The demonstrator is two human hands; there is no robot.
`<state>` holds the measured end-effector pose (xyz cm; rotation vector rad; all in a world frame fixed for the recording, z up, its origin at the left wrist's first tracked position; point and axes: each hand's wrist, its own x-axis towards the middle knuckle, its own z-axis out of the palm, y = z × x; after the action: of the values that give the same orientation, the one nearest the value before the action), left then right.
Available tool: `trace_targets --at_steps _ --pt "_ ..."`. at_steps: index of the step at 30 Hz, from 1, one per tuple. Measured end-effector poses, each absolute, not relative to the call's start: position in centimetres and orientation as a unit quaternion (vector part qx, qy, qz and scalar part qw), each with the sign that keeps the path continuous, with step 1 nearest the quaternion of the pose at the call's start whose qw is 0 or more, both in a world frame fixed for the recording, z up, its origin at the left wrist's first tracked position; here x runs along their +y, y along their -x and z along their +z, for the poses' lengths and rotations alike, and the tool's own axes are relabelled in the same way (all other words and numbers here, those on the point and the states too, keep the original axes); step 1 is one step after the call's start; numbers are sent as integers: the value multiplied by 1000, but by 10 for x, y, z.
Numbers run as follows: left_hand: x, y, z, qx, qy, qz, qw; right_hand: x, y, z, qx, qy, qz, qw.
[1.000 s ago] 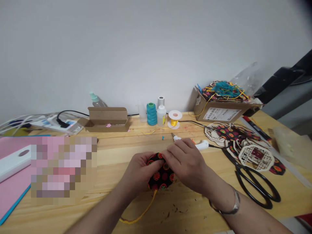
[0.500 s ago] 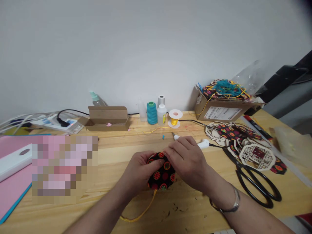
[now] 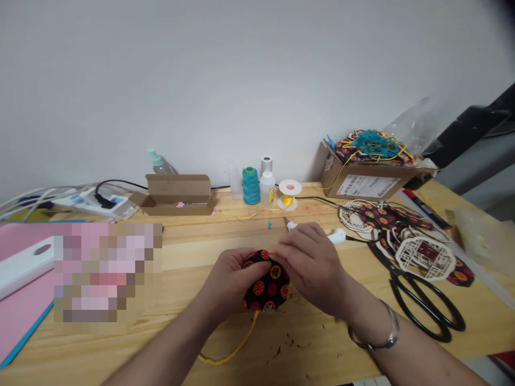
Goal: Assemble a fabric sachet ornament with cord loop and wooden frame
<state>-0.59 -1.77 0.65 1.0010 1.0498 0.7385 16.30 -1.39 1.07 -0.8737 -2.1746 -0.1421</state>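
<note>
Between my hands is a dark fabric-covered disc (image 3: 270,287) patterned with red, orange and green flowers. My left hand (image 3: 233,279) grips its left side, thumb lying across the face. My right hand (image 3: 311,268) pinches the upper right rim with closed fingers; the fingertips are partly hidden. A yellow braided cord (image 3: 237,351) trails from the disc's lower edge onto the wooden table. Just beyond my right hand lies a white glue gun (image 3: 336,236), partly covered by that hand, its nozzle pointing left. A tiny blue piece (image 3: 270,225) sits near the nozzle.
Along the wall stand a teal thread cone (image 3: 251,187), a white bottle (image 3: 266,190), a yellow cord spool (image 3: 288,195) and an open small carton (image 3: 177,203). Right are black-handled scissors (image 3: 426,308), cut-out wooden frames (image 3: 426,257) and a full cardboard box (image 3: 362,182). A pink mat (image 3: 24,305) lies left.
My right hand has shifted slightly along the disc's upper rim, fingers drawn up a little. My left hand keeps its hold, and the disc stays almost in place.
</note>
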Motion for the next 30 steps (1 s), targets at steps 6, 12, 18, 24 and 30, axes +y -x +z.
trace_targets --at_steps 6,12,18,24,30 --pt "-18 7 4 459 -471 332 677 -14 -161 3 -880 340 -78 323" --pt "-19 7 0 467 -483 330 663 -18 -159 9 -893 332 -114 282" --pt "-19 6 -1 469 -483 329 662 -20 -156 9 -894 314 -148 284" --pt "-17 7 1 463 -495 336 653 -19 -155 7 -896 326 -140 267" --pt "-18 8 3 482 -463 326 669 -12 -162 7 -849 384 -141 334"
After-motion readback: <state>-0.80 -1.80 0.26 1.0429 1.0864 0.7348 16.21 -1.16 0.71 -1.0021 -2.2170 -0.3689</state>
